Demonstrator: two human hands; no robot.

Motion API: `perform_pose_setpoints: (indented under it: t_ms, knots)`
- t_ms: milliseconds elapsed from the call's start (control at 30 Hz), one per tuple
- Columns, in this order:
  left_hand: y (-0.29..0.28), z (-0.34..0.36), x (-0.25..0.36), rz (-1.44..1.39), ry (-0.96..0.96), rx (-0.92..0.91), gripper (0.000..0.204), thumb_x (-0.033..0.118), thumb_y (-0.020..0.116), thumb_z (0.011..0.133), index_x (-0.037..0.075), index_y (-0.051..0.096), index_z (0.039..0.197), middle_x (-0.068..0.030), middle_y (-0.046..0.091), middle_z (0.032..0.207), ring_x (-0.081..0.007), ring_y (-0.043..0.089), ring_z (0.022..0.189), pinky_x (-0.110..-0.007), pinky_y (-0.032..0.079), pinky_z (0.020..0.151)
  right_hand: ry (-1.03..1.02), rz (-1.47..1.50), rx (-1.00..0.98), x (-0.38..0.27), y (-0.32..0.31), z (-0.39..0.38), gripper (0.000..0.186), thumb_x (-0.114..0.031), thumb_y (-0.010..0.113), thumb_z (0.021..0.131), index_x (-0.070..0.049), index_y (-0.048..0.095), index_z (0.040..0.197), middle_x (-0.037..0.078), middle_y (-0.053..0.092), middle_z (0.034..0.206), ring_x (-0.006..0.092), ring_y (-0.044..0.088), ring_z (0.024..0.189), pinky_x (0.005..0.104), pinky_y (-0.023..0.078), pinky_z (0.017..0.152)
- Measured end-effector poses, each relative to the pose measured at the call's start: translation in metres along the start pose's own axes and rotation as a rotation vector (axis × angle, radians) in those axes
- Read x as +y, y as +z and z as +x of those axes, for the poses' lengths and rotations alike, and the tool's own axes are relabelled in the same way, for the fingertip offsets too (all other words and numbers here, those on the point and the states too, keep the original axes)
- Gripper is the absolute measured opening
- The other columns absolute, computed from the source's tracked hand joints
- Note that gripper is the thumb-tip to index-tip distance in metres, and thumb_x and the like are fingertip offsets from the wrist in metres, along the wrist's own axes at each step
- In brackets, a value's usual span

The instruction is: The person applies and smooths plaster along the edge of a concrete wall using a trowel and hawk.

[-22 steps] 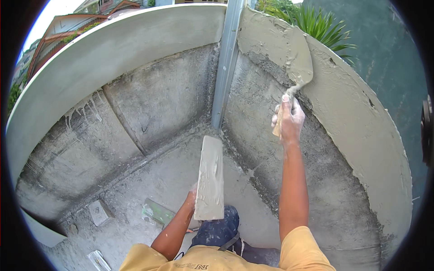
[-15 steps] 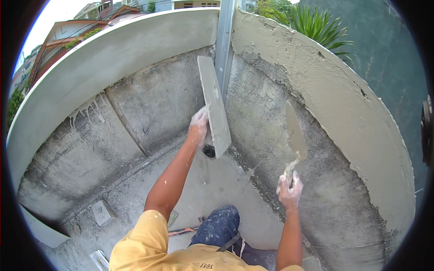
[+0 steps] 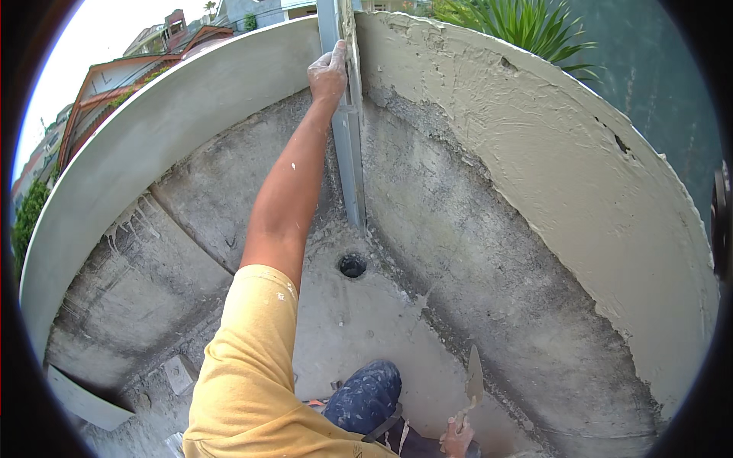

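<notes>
My left hand is raised at the far corner, its fingers closed on a flat plaster-coated board. The board stands nearly edge-on beside the grey metal post, by the end of the plastered band on the right wall; whether they touch is unclear. Low at the right, close to my leg, my right hand grips a pointed trowel by its handle. The trowel blade points up and away from me, with plaster smeared around its neck.
A round drain hole opens in the floor below the post. Rough concrete walls rise on both sides, the left one topped by a smooth pale band. A small block lies at the left wall's foot. A spiky plant grows beyond the right wall.
My left hand has lifted the board up and away to the post, turning it edge-on. My right hand has lowered the trowel toward my leg.
</notes>
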State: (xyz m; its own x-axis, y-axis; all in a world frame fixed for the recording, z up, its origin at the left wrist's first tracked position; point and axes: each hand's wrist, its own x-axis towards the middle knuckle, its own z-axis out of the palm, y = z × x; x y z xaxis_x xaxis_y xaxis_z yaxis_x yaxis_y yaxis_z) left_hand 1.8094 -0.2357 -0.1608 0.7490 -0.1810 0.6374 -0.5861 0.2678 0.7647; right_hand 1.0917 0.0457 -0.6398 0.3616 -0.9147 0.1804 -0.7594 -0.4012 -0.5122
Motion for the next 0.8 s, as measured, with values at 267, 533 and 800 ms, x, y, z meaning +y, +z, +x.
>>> perform_pose_setpoints:
  t_ms: [267,533,800]
  knots:
    - [-0.003,-0.085,0.074,-0.137,-0.058,-0.131,0.052,0.045,0.063,0.093,-0.001,0.064,0.069,0.0038,0.047,0.058,-0.0078,0.038,0.058,-0.03,0.034,0.052,0.581,0.677,-0.12,-0.052,-0.04,0.032,0.029,-0.019,0.065,0.089,0.005,0.052,0.098,0.005,0.053,0.059,0.0137,0.052,0.039,0.0278,0.041,0.034]
    - [0.009,-0.232,0.17,-0.258,-0.017,-0.348,0.04,0.037,0.066,0.091,-0.002,0.073,0.086,-0.0062,0.066,0.068,-0.009,0.057,0.066,-0.029,0.045,0.058,0.528,0.677,-0.108,-0.066,-0.072,0.029,0.03,-0.021,0.067,0.089,0.004,0.052,0.094,0.006,0.053,0.06,0.014,0.052,0.039,0.0284,0.043,0.034]
    - [-0.082,-0.077,0.187,0.713,0.145,-0.329,0.049,0.054,0.06,0.088,0.009,0.076,0.095,-0.015,0.072,0.084,-0.0278,0.069,0.08,-0.04,0.052,0.074,0.421,0.562,0.062,-0.021,-0.049,-0.021,0.036,-0.022,0.068,0.088,0.007,0.052,0.101,0.007,0.054,0.06,0.0147,0.052,0.038,0.0285,0.042,0.032]
